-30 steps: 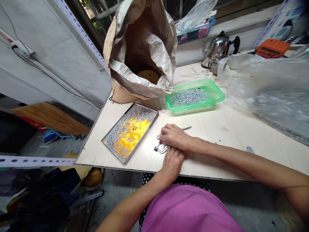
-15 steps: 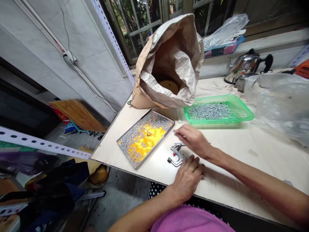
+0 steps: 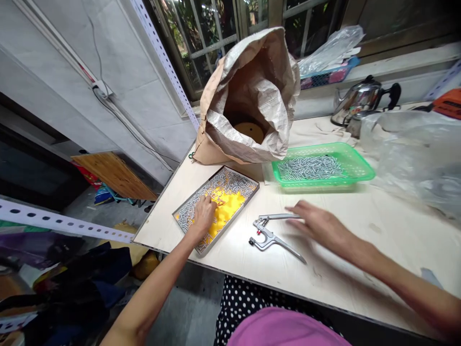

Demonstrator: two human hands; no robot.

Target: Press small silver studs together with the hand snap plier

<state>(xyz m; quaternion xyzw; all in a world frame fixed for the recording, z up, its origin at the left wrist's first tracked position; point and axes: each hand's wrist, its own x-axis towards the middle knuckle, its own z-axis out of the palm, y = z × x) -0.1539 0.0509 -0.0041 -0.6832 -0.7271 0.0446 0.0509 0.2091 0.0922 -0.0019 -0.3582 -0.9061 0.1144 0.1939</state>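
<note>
My left hand point(image 3: 204, 213) reaches into the flat metal tray point(image 3: 240, 211) with a yellow bottom and several small silver pins; its fingers curl down onto the pins, and what they hold is hidden. My right hand point(image 3: 320, 225) hovers flat over the table, fingers stretched out and empty, just right of the metal snap pliers point(image 3: 271, 236). The pliers lie on the table with their handles spread apart.
A green plastic basket point(image 3: 355, 167) of silver pins stands behind the pliers. A big open paper sack point(image 3: 252, 96) sits at the back, a steel kettle point(image 3: 360, 101) and clear plastic bags point(image 3: 421, 154) at the right. The table's front edge runs near my body.
My left hand left the pliers and moved left into the metal tray. My right hand let go of the pliers and drew to the right. The pliers now lie free, handles apart.
</note>
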